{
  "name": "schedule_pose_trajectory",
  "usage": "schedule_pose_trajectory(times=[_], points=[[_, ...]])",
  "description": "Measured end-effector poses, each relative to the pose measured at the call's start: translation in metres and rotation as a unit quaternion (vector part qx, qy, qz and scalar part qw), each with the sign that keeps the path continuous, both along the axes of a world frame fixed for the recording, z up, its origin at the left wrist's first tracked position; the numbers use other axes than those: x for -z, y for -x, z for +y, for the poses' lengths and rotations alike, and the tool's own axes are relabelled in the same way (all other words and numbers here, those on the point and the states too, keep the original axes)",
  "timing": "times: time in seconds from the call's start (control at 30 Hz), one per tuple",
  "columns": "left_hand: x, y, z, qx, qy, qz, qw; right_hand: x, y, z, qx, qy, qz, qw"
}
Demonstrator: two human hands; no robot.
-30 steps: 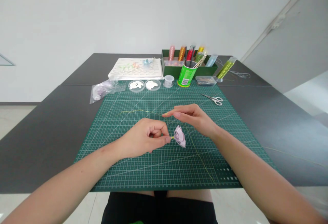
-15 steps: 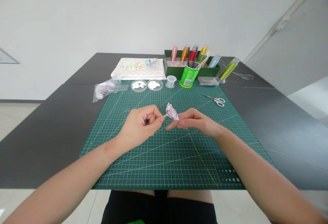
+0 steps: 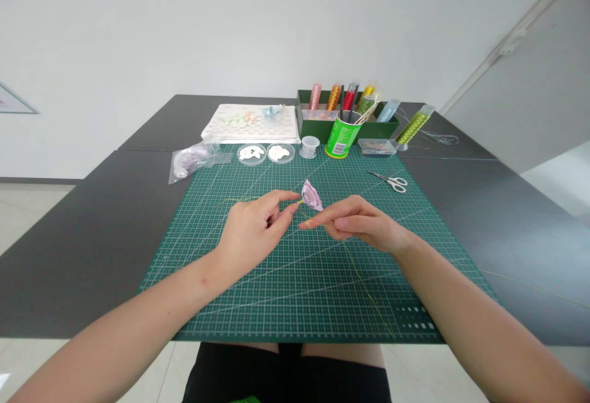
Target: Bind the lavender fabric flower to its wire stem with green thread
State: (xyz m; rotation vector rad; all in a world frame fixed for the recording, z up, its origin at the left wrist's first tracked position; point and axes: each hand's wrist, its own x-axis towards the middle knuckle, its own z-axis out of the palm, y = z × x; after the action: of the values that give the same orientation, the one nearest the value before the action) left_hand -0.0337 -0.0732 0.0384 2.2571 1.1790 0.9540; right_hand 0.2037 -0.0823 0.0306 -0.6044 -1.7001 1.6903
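Observation:
A pale lilac flower (image 3: 312,195) is held above the green cutting mat (image 3: 258,292), its short yellow-green stem pinched between the thumb and index finger of my left hand (image 3: 258,219). Just right of and below the flower is my right hand (image 3: 357,222), its index finger pointing left and the other fingers curled. A thin yellow-green thread (image 3: 362,277) runs over the right index finger and down across the mat towards the front edge. The thread's hold inside the right fingers is hidden.
White scissors (image 3: 391,180) lie at the right. Along the back stand a green can (image 3: 342,139), a dark green box (image 3: 318,128), two dishes of white pieces (image 3: 252,153) (image 3: 280,152) and clear spools (image 3: 309,147). A plastic bag (image 3: 188,162) lies at the left.
My right fingers have moved off the flower's edge, and the index finger now reaches out below it. The left index finger has straightened, with the stem still pinched.

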Motion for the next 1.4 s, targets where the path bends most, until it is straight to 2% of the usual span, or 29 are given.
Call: schedule_pose_trajectory(times=[0.17,0.27,0.37,0.47,0.53,0.6,0.67,0.7,0.77,0.83,0.9,0.97,1.03,1.1,1.17,1.27,1.33,1.37,1.4], points=[[-0.006,-0.001,0.0,0.024,0.11,-0.094,0.989,0.0,-0.002,0.001,-0.009,0.01,-0.017,1.0],[-0.008,-0.001,0.002,0.026,0.156,-0.153,0.975,0.0,-0.001,0.003,0.025,0.043,-0.009,0.999],[-0.008,-0.001,0.003,0.009,0.149,-0.198,0.969,0.001,0.002,0.007,0.095,0.158,0.034,0.982],[-0.008,-0.001,0.002,0.004,0.131,-0.22,0.967,0.006,0.005,0.011,0.194,0.262,0.037,0.945],[-0.008,-0.001,0.001,0.009,0.13,-0.222,0.966,0.012,0.007,0.013,0.302,0.232,-0.013,0.925],[-0.008,-0.002,0.001,0.012,0.133,-0.221,0.966,0.016,0.008,0.014,0.418,0.12,-0.08,0.897],[-0.007,-0.002,0.0,0.012,0.135,-0.22,0.966,0.017,0.011,0.013,0.463,-0.004,-0.112,0.879],[-0.008,-0.002,0.0,0.012,0.136,-0.22,0.966,0.016,0.012,0.011,0.448,-0.044,-0.108,0.886],[-0.008,-0.002,0.0,0.014,0.134,-0.22,0.966,0.013,0.018,0.005,0.353,-0.066,-0.072,0.931],[-0.008,-0.001,0.0,0.016,0.132,-0.219,0.967,0.01,0.026,-0.002,0.231,-0.048,-0.037,0.971],[-0.008,-0.001,0.0,0.012,0.131,-0.218,0.967,0.008,0.033,-0.009,0.153,-0.023,-0.018,0.988],[-0.007,-0.001,0.001,0.002,0.13,-0.216,0.968,0.006,0.039,-0.014,0.141,-0.001,-0.022,0.99],[-0.006,-0.001,0.003,-0.008,0.127,-0.213,0.969,0.005,0.041,-0.018,0.186,-0.017,-0.054,0.981],[-0.006,-0.001,0.004,-0.017,0.12,-0.207,0.971,0.002,0.04,-0.022,0.252,-0.101,-0.114,0.956],[-0.005,-0.001,0.005,-0.023,0.117,-0.201,0.972,0.0,0.036,-0.025,0.287,-0.247,-0.185,0.907],[-0.004,-0.001,0.006,-0.031,0.119,-0.194,0.973,0.0,0.031,-0.029,0.279,-0.486,-0.273,0.781],[-0.003,-0.001,0.007,-0.033,0.121,-0.189,0.974,0.001,0.029,-0.03,0.26,-0.587,-0.31,0.701],[-0.002,-0.001,0.007,-0.033,0.12,-0.185,0.975,0.001,0.028,-0.03,0.25,-0.615,-0.318,0.677],[-0.002,-0.001,0.007,-0.033,0.117,-0.18,0.976,0.0,0.028,-0.03,0.242,-0.631,-0.32,0.664]])
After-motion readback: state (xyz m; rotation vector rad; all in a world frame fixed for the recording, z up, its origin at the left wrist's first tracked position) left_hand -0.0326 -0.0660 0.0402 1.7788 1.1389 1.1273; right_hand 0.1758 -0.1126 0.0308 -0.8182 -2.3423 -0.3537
